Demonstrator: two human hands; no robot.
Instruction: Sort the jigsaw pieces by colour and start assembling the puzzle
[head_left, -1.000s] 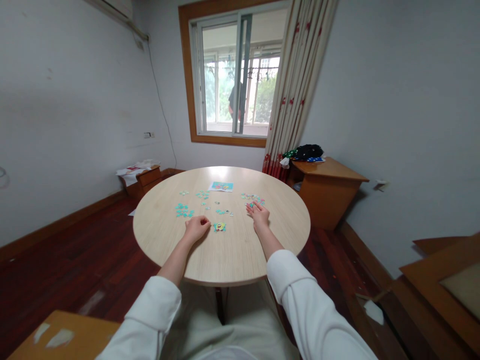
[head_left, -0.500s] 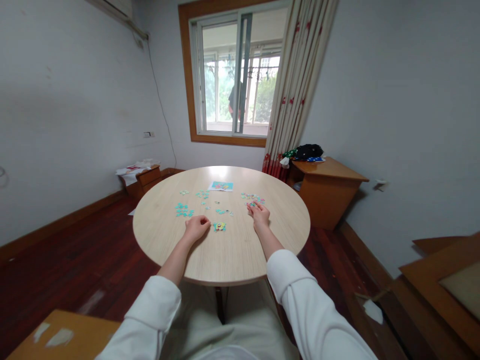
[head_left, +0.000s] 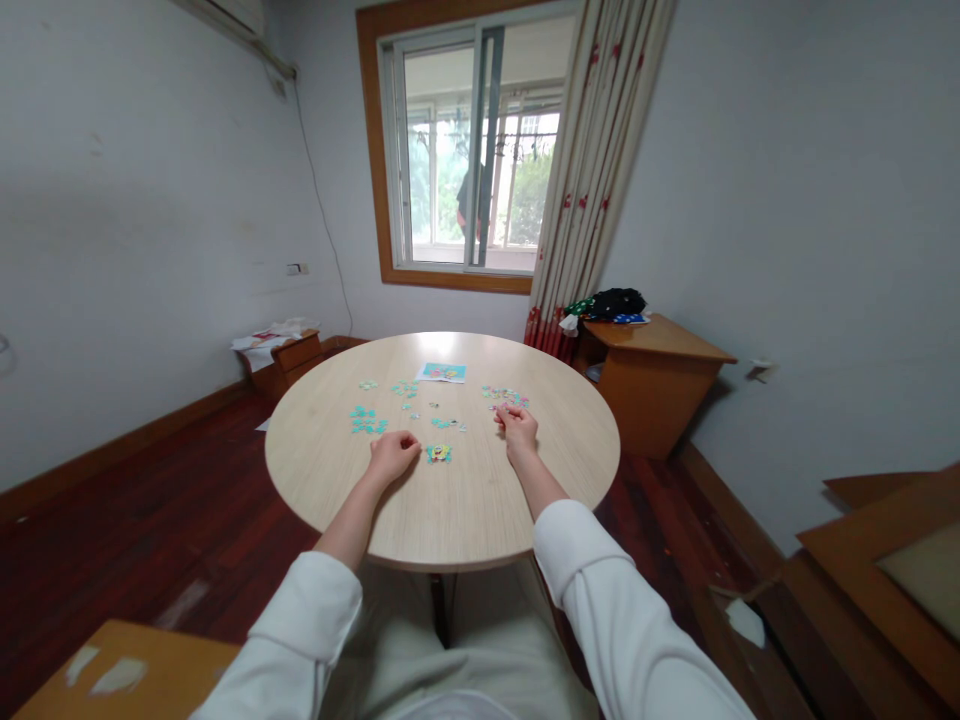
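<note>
Small jigsaw puzzle pieces lie in loose groups on a round, light wooden table point(head_left: 442, 520). My left hand point(head_left: 392, 456) rests on the tabletop with its fingers curled together; what they hold, if anything, is hidden. Just right of it is a small joined puzzle section point(head_left: 439, 454) with a yellow cartoon face and teal edges. My right hand point(head_left: 520, 432) pinches thumb and fingertips at the near edge of a group of pink and multicoloured pieces point(head_left: 504, 393). A small puzzle piece seems to be between those fingertips, mostly covered.
Teal pieces point(head_left: 367, 420) lie left, with more teal pieces point(head_left: 405, 388) behind. A few loose pieces point(head_left: 448, 424) sit in the middle. At the far side lies a picture sheet point(head_left: 441, 372). Beyond the table stand a wooden cabinet point(head_left: 652, 390) and a window; a person is outside.
My right hand has turned slightly at the fingertips, and the teal patch seen there before no longer shows. My left hand and the pieces on the table stay where they were.
</note>
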